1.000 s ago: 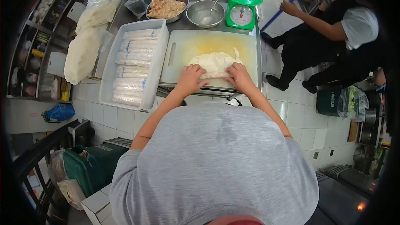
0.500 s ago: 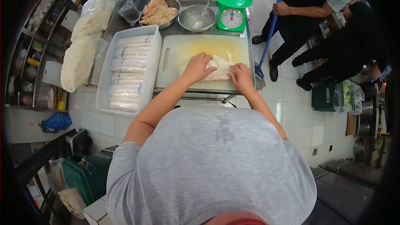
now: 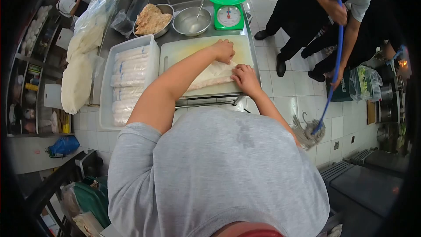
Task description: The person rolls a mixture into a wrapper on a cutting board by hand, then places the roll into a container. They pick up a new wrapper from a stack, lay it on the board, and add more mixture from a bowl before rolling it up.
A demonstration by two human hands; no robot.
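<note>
Left hand point(image 3: 224, 52) and right hand point(image 3: 245, 79) at a floppy sheet point(image 3: 216, 70)

Fingers are bent; I cannot tell if they pinch. Thin and pale, it lies on the smooth board point(image 3: 186, 47), a lumpy pink strip point(image 3: 213, 82) along its near side. It looks light and easy to tear: hold its edge gently.
</note>
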